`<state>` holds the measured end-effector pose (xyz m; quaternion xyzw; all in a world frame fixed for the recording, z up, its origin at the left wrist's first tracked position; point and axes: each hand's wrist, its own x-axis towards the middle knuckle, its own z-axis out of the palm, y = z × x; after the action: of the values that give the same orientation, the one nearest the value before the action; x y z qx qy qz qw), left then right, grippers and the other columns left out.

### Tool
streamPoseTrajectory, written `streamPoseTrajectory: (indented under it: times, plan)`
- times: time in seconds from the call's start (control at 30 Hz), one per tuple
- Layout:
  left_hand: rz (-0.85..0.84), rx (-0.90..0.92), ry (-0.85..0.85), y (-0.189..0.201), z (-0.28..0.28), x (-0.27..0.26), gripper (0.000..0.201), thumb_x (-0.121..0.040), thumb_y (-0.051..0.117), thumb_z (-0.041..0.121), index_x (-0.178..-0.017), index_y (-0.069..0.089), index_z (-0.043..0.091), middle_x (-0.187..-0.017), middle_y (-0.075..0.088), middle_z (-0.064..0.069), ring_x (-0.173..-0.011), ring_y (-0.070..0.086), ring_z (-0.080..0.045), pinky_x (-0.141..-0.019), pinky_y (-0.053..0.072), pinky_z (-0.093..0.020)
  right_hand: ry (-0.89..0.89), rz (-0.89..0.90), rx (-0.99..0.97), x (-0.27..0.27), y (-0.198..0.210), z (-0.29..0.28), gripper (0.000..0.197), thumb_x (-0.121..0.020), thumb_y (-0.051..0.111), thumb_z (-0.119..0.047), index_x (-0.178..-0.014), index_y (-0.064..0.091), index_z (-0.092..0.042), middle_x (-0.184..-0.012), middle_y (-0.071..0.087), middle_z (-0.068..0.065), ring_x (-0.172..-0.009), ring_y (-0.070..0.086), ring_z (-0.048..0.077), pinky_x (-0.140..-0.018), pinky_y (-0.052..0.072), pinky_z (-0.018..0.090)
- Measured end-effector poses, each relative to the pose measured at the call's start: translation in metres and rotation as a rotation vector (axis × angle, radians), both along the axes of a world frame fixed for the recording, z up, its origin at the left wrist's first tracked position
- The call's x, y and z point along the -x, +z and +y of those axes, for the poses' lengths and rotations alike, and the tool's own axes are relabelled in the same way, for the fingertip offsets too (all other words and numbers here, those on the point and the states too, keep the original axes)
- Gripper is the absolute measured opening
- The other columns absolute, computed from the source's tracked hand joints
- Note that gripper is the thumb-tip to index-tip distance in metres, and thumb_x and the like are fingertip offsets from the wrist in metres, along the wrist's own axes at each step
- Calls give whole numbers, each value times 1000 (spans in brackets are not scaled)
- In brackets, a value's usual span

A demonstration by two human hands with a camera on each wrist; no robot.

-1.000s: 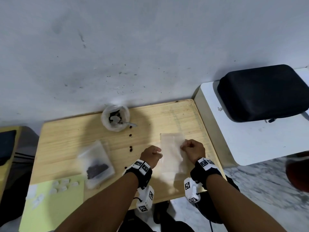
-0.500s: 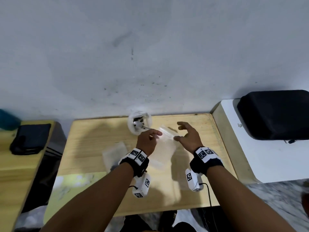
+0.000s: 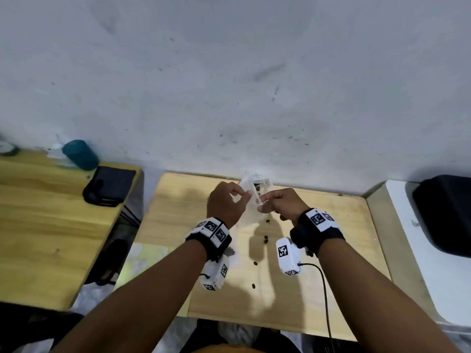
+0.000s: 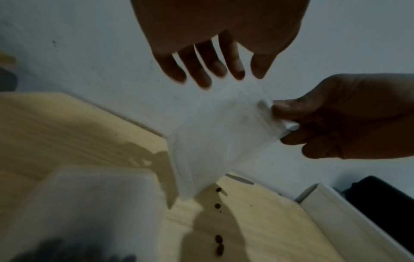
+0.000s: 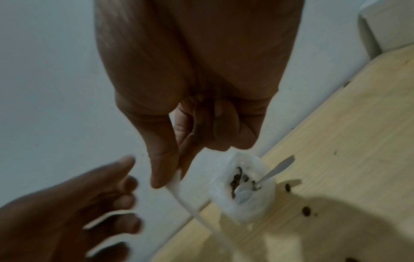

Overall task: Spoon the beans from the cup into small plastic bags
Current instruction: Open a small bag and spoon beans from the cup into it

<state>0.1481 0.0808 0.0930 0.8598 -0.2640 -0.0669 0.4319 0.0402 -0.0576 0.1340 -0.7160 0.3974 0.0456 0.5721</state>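
I see both hands raised above the tabletop (image 3: 331,250), close to its far edge by the wall. Right hand (image 3: 283,203) pinches the top corner of the empty plastic bag (image 4: 215,131) between thumb and forefinger, other fingers curled in. Left hand (image 3: 224,202): fingers loosely spread at the bag's other top edge; I cannot tell if they grip it. Bag hangs between the hands, bottom corner just above the wood. Cup (image 5: 243,187) with beans and spoon (image 5: 264,180) sits just beyond the right hand. Loose beans (image 3: 265,239) lie below the hands. Open wood on the near side.
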Motion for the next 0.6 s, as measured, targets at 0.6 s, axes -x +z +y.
streamPoseTrajectory:
  times: [0.6]
  plan:
    - [562, 41, -70, 12, -10, 10, 28, -83, 52, 19, -70, 66, -2, -64, 72, -7, -56, 68, -21, -55, 45, -22, -63, -97, 88, -2, -10, 13, 11, -79, 74, -17, -69, 69, -17, -60, 59, -7, -57, 50, 11, -48, 38, 20]
